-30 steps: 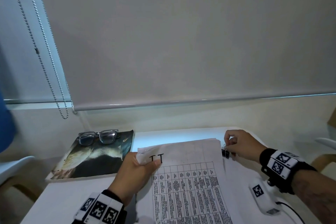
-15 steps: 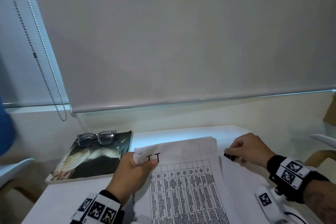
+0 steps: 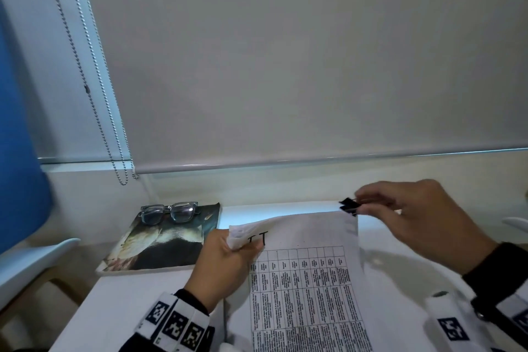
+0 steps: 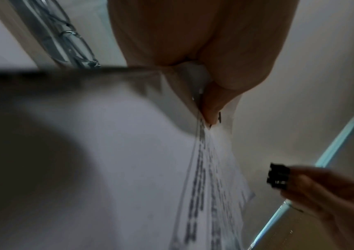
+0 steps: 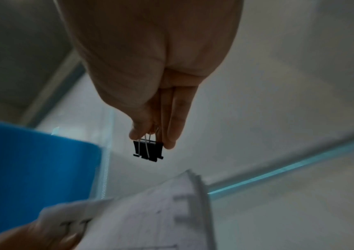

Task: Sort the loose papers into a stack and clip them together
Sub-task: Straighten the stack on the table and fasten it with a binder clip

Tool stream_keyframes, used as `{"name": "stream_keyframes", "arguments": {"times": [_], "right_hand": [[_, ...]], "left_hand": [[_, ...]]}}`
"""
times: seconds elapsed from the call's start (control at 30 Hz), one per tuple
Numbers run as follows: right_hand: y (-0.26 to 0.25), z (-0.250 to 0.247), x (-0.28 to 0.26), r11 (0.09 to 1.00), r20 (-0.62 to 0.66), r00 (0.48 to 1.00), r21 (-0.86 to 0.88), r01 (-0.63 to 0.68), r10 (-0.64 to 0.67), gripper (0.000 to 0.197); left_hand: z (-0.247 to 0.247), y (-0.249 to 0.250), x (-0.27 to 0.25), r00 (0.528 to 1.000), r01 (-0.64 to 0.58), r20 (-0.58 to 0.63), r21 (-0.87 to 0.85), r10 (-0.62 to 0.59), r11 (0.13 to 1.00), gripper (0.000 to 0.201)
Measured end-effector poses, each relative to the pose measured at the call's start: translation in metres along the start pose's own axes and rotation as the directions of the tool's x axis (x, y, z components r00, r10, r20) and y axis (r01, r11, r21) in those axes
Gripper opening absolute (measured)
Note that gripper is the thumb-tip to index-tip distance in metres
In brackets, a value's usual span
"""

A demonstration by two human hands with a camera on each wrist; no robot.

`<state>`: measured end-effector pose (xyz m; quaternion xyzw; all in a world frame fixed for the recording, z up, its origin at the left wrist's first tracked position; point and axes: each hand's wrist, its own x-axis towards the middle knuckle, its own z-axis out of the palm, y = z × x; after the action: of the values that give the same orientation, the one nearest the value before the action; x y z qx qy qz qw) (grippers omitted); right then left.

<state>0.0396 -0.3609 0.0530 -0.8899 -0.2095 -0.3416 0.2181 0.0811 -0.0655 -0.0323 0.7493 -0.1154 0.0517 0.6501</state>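
A stack of white papers printed with a table lies on the white desk, its far end lifted. My left hand pinches the stack's far left corner between thumb and fingers. My right hand hovers above the far right corner and pinches the wire handles of a small black binder clip. In the right wrist view the binder clip hangs from my fingertips, clear of the paper stack. The clip also shows beside the papers in the left wrist view.
A magazine with a pair of glasses on it lies at the desk's far left. A roller blind with a bead chain hangs behind. A blue panel stands at the left.
My right hand rose from the desk with the binder clip, up beside the stack's far right corner. My left hand kept its pinch on the far left corner.
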Motion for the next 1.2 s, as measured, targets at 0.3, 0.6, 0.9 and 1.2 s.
{"name": "stream_keyframes", "arguments": {"times": [0.3,0.6,0.9,1.2], "right_hand": [[-0.051,0.01,0.002,0.826,0.166,0.871,-0.276,0.492,-0.463,0.016],[-0.054,0.004,-0.004,0.765,0.212,0.852,-0.376,0.523,-0.479,0.02],[-0.062,-0.019,0.018,0.875,0.378,0.841,-0.137,0.465,-0.388,0.025],[-0.035,-0.02,-0.004,0.965,0.163,0.966,0.136,-0.225,0.202,0.08]], "left_hand": [[0.009,0.025,-0.018,0.949,-0.316,0.047,0.145,0.312,0.938,0.04],[0.013,0.028,-0.026,0.95,-0.31,0.089,0.201,0.298,0.929,0.027],[0.013,0.04,-0.028,0.951,-0.297,0.126,0.122,0.282,0.947,0.046],[0.004,0.059,-0.019,0.989,-0.046,0.132,-0.109,0.06,0.993,0.029]]}}
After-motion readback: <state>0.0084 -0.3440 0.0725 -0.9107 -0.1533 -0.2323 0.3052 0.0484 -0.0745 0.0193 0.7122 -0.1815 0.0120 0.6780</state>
